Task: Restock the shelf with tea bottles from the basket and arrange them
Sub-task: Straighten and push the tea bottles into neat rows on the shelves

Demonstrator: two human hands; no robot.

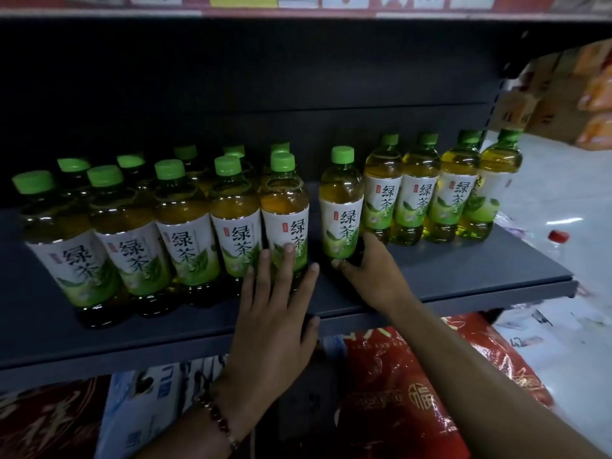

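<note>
Green-capped tea bottles with white and green labels stand on a dark grey shelf (463, 276). Several fill the left block (185, 233) in two rows. A row of several more (430, 200) stands at the right, further back. Between them one single bottle (341, 207) stands upright, and my right hand (371, 276) grips its base. My left hand (275, 313) lies flat with fingers spread, its fingertips pressed against the front of the rightmost bottle (286, 220) of the left block. The basket is not in view.
Another shelf edge (298, 13) runs overhead. Below the shelf lie red bags (397, 392) and blue-white packs (145, 405). To the right are a pale floor, cardboard boxes (546, 107) and a red-capped bottle (558, 240). Bare shelf lies in front of the right row.
</note>
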